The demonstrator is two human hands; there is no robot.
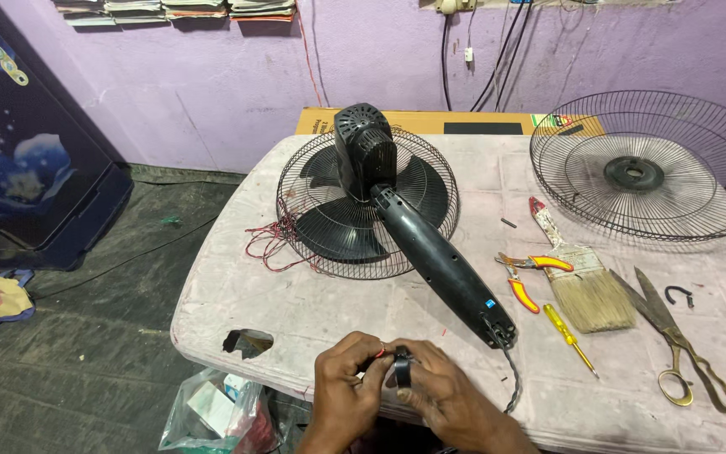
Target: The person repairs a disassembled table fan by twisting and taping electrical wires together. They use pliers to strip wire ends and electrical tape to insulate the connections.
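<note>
My left hand [344, 380] and my right hand [440, 395] meet at the table's front edge. Together they pinch a small roll of black tape [402, 371] and a thin red wire end [379, 353]. A black fan [371, 189] lies face down on its rear grille, its motor housing up, its black neck [443, 265] pointing toward my hands. A dark cord [512, 378] hangs from the neck's end just right of my right hand. Loose red wires [269, 244] trail from the grille's left side.
On the white table [237, 290] lie pliers [521, 273], a paintbrush [577, 273], a yellow screwdriver [569, 338], scissors [674, 336] and a second fan grille [644, 164]. The tabletop has a hole [247, 340]. A plastic bag [212, 412] sits below; a dark cabinet [27, 143] stands left.
</note>
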